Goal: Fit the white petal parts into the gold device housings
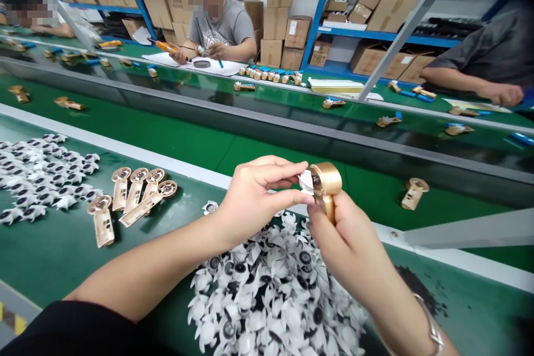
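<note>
My left hand (261, 194) pinches a small white fan blade (306, 182) between thumb and fingers. Facing it is the round ring of a gold fan housing (329, 179), which my right hand (346, 228) grips by its lower part. The blade sits at the ring's open side; whether it is seated on the shaft I cannot tell. Below both hands spreads a big heap of white fan blades (267, 295), some showing dark round hubs. Left of my forearm lie several gold fan housings (137, 189) with round heads and long handles.
Rows of white fan blades (37, 178) cover the bench's left part. Beyond a white rail runs a green conveyor (187, 139) carrying gold housings, one (415, 193) at right. A metal brace (471, 228) juts in at right. Co-workers sit across, one holding an orange tool (164, 45).
</note>
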`<state>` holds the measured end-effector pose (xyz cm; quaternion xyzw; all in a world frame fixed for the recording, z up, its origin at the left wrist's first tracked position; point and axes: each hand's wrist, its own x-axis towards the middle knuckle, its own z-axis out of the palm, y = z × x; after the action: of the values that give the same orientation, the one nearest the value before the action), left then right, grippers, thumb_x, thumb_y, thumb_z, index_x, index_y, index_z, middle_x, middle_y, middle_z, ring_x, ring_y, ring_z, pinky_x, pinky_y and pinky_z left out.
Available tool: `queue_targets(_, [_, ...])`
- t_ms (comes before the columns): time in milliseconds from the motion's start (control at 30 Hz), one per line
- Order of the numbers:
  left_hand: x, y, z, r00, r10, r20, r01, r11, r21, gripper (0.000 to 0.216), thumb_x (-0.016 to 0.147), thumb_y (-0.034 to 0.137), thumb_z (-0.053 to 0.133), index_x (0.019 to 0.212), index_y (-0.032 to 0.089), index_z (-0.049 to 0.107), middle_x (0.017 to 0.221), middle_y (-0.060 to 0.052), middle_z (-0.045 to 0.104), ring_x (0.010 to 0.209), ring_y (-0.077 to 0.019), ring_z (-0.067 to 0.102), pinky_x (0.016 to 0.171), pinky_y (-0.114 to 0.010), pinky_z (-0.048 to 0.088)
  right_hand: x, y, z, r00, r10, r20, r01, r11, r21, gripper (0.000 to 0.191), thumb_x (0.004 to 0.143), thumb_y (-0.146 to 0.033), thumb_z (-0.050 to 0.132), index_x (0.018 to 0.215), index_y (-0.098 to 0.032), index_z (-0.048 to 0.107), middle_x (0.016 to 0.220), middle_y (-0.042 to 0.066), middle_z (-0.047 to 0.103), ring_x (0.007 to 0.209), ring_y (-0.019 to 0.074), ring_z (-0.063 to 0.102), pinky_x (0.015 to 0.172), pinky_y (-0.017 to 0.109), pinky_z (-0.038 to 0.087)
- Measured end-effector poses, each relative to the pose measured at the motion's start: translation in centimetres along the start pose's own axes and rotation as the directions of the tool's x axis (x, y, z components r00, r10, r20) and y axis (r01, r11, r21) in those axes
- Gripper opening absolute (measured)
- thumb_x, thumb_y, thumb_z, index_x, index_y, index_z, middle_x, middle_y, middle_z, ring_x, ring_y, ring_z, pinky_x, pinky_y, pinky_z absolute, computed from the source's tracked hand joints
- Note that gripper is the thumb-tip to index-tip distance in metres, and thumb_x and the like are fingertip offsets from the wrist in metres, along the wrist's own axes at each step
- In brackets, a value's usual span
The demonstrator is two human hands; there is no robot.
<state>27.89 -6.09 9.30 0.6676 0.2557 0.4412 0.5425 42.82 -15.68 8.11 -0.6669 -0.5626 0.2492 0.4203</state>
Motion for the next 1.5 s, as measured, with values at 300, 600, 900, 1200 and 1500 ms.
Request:
queue_targets(300, [0.2, -0.8, 0.1, 0.93, -0.339, 0.14, 0.365, 0.896, -0.254, 0.037, 0.061, 0.021, 0.094, 0.096, 0.02, 0.084, 0.094, -0.003, 0.077, 0.089, -0.0195, 0.074, 0.084, -0.03, 0.063, 0.1, 0.6, -0.6, 0.993, -0.118, 0.025, 0.117, 0.9, -0.421, 0.015, 0.094, -0.022, 0.041, 0.105, -0.017, 0.05, 0.066, 0.001, 0.057, 0.047, 0.0156, 0.051, 0.043, 0.026, 0.033])
queue_targets(600, [1.4, -1.1, -1.7, 0.9, -0.363, 0.244, 0.345, 0.932, 0.114, 0.072, 0.074, 0.046, 0.084, 0.136, 0.014, 0.065, 0.131, -0.015, 0.071, 0.103, -0.0253, 0.074, 0.091, -0.036, 0.059, 1.5, 2.2, -0.7, 0.992, 0.069, 0.109, 0.002, 0.834, -0.552, 0.03, 0.101, -0.033, 0.041, 0.124, -0.016, 0.05, 0.084, 0.007, 0.069, 0.066, 0.0198, 0.065, 0.057, 0.028, 0.043])
queue_targets(900, [3.5, -5.0, -4.7, 0.781, -0.525, 0.338, -0.081, 0.453, 0.888, 0.05, 0.089, 0.038, 0.058, 0.132, 0.017, 0.069, 0.136, -0.016, 0.065, 0.115, -0.0323, 0.068, 0.099, -0.039, 0.052, 9.3, 11.3, -3.2, 0.966, 0.259, -0.022, -0.172, 0.573, -0.802, 0.03, 0.097, -0.038, 0.062, 0.116, -0.015, 0.064, 0.116, 0.008, 0.065, 0.103, 0.0207, 0.064, 0.09, 0.042, 0.054])
queue_targets(1200, [3.9, -6.7, -4.8, 0.698, -0.601, 0.39, -0.138, 0.421, 0.896, 0.046, 0.082, 0.022, 0.054, 0.125, 0.025, 0.071, 0.133, -0.01, 0.062, 0.11, -0.0269, 0.067, 0.095, -0.035, 0.052, -5.5, 14.0, -9.4, 0.991, -0.046, 0.122, 0.121, 0.672, -0.731, 0.025, 0.101, -0.027, 0.046, 0.1, -0.016, 0.068, 0.097, 0.011, 0.07, 0.089, 0.022, 0.065, 0.085, 0.036, 0.052])
queue_targets(1500, [4.3, -6.1, -4.1, 0.733, -0.607, 0.306, -0.1, 0.349, 0.932, 0.036, 0.083, 0.03, 0.057, 0.114, 0.018, 0.07, 0.116, -0.015, 0.064, 0.096, -0.0292, 0.068, 0.083, -0.037, 0.053, -10.8, 14.0, -7.3, 0.979, -0.108, 0.174, 0.204, 0.572, -0.795, 0.023, 0.097, -0.014, 0.052, 0.083, -0.016, 0.07, 0.083, 0.009, 0.065, 0.077, 0.0227, 0.055, 0.07, 0.037, 0.043])
